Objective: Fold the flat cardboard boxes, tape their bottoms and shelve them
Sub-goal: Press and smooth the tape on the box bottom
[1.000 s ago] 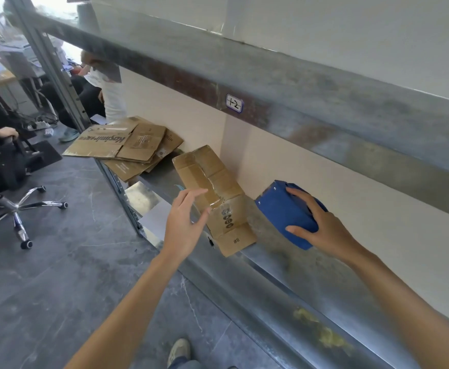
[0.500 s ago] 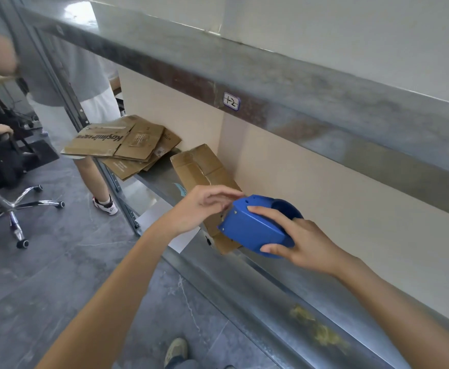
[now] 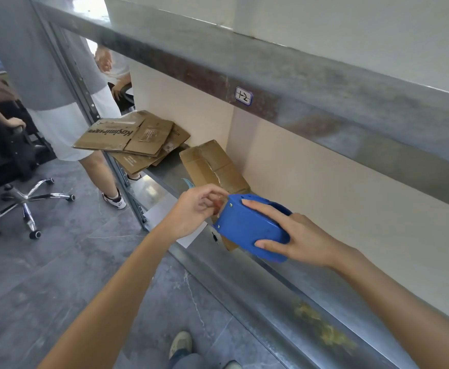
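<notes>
Ok so the right hand [image 3: 306, 241] has the blue tape dispenser [image 3: 247, 230] gripped from the side: thumb along the top, fingers wrapped under the bottom edge. It's held up over the front edge of the metal shelf [image 3: 258, 291], not resting on it.

The left hand [image 3: 195, 210] is right at the dispenser's front end, with its fingers curled in and the tips bunched together where the tape would come out. Honestly can't tell if it's actually pinching anything, it's too small and blurry there.

The cardboard box [image 3: 212, 166] is on the shelf just behind both hands. It's tilted and pushed toward the back wall, with a shiny strip of tape down its top seam. The near end is hidden behind the dispenser.

Further along, at the shelf's left end, there's a messy pile of flat cardboard [image 3: 130, 139] sticking out past the front edge. A white sheet [image 3: 188, 237] pokes over the front edge right under the left hand, and there's a yellowish smear [image 3: 322, 328] on the shelf toward the right.

The beam above has a little label [image 3: 243, 95] on it. Another person [image 3: 58, 83] in a grey top and white shorts is standing by the left end, next to an office chair [image 3: 26, 201].
</notes>
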{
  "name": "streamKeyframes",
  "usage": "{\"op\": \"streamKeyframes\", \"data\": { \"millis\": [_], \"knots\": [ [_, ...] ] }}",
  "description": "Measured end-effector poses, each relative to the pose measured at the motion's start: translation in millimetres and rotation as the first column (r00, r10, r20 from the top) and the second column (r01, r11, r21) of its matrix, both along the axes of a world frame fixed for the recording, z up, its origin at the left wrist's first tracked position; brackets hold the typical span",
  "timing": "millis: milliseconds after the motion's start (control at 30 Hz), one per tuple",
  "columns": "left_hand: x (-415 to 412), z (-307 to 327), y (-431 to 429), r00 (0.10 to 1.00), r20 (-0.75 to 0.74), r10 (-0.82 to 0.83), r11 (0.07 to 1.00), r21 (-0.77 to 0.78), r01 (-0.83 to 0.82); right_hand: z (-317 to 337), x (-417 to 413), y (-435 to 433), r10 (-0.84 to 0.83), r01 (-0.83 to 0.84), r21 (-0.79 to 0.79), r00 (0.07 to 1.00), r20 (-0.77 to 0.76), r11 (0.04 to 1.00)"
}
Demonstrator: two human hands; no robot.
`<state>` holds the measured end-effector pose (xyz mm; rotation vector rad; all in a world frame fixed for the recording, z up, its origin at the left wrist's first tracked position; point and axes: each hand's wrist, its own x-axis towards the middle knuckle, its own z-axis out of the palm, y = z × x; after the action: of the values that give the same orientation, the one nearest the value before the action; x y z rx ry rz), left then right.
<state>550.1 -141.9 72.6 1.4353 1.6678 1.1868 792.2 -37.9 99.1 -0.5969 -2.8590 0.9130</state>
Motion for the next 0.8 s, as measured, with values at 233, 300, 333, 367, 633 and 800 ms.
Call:
{"op": "streamKeyframes", "data": {
  "millis": [233, 300, 333, 367, 633, 800],
  "knots": [
    [-27.4, -11.5, -16.2, 0.995, 0.021, 0.098, 0.995, 0.003, -0.098, 19.5, 4.2, 2.1, 0.116, -0.120, 0.077, 0.992, 0.059, 0.990],
    [-33.3, -12.1, -21.7, 0.993, 0.042, 0.112, 0.994, 0.000, -0.112, 21.6, 8.2, 5.4, 0.115, -0.127, 0.121, 0.988, 0.106, 0.985],
    [-33.8, -12.6, -23.1, 0.992, 0.038, 0.117, 0.993, -0.001, -0.117, 22.9, 9.4, 7.1, 0.110, -0.128, 0.138, 0.985, 0.130, 0.982],
    [-33.8, -13.7, -23.6, 0.991, 0.032, 0.127, 0.992, 0.001, -0.127, 25.4, 10.4, 8.9, 0.103, -0.125, 0.152, 0.984, 0.146, 0.980],
    [-37.3, -29.6, -20.6, 0.972, 0.073, 0.223, 0.975, 0.001, -0.224, 33.1, 1.5, 15.4, 0.056, -0.098, 0.282, 0.987, 0.151, 0.954],
    [-35.9, -45.0, -15.7, 0.972, 0.084, 0.222, 0.975, -0.002, -0.222, 27.6, -8.0, 19.4, 0.051, -0.098, 0.276, 0.984, 0.170, 0.956]
  ]
}}
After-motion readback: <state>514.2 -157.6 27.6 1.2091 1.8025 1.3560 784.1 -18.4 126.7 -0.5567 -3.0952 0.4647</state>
